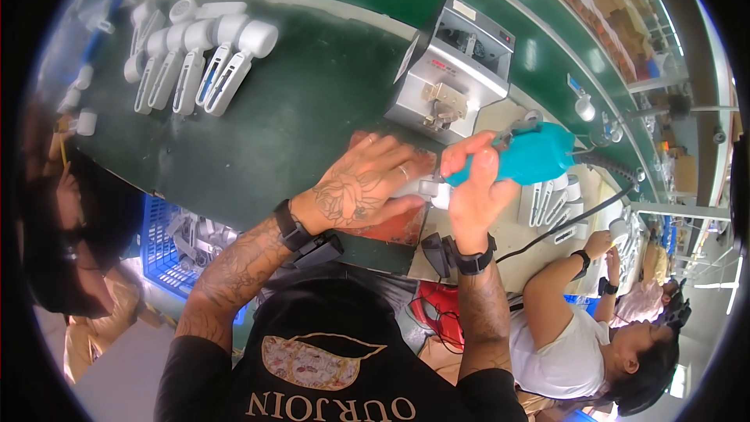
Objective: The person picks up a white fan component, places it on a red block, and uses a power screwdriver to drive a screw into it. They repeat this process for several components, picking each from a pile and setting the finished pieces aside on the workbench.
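Observation:
My left hand (359, 184), with a ring and tattoos, presses down over a white plastic part (440, 197) on a red mat (398, 229). Its fingers cover most of that part. In my right hand (478, 199) is a teal electric screwdriver (537, 154), gripped round its front end and lying nearly level. The tool's tip meets the white part close to my left fingers; the exact contact is hidden. Just beyond my hands stands a silver screw feeder (445, 70) with a metal outlet at its front.
Several white handheld units (191, 70) lie in a row at the far left of the green bench (312, 55). More white units (558, 203) lie at the right, near a black cord (570, 223). A blue basket (160, 254) holds white parts. Co-workers (558, 344) sit at the right.

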A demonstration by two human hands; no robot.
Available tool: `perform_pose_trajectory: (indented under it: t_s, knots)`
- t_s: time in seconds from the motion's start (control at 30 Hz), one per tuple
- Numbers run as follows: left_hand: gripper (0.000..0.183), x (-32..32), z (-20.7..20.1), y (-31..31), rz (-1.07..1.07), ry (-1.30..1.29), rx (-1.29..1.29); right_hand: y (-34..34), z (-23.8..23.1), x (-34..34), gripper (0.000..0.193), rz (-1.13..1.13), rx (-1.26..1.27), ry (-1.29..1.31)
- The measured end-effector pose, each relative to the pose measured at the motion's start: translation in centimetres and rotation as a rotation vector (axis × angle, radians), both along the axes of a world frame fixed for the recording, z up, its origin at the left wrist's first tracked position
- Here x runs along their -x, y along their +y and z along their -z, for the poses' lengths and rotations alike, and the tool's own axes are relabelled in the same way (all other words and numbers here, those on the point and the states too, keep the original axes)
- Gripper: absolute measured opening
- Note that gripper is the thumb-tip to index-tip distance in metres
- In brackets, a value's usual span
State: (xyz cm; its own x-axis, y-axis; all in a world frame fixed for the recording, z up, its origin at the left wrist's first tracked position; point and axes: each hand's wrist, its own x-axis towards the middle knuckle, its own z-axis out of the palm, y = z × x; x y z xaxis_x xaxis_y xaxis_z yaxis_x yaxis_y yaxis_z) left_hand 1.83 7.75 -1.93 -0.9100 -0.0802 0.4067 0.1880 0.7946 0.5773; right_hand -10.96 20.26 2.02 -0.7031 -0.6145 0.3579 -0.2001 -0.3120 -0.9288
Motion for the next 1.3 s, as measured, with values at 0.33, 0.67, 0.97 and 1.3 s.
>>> perform_pose_trajectory:
  t_s: [0.33, 0.67, 0.97, 1.3]
  knots:
    - [0.043, 0.0, -0.3, -0.2, -0.003, -0.009, -0.001, -0.4, -0.5, -0.5, 0.036, 0.022, -0.035, 0.013]
    - [0.049, -0.3, -0.3, -0.1, 0.015, -0.001, -0.012, -6.1, -2.7, 2.9, 0.034, 0.226, 0.012, 0.204]
    - [0.052, -0.1, 0.1, -0.1, 0.002, 0.016, 0.027, -3.9, -3.1, 1.2, 0.029, 0.156, -0.103, 0.117]
    - [0.046, 0.0, -0.4, -0.1, -0.005, -0.033, 0.027, 3.0, -1.8, -2.0, 0.057, 0.1, -0.02, -0.045]
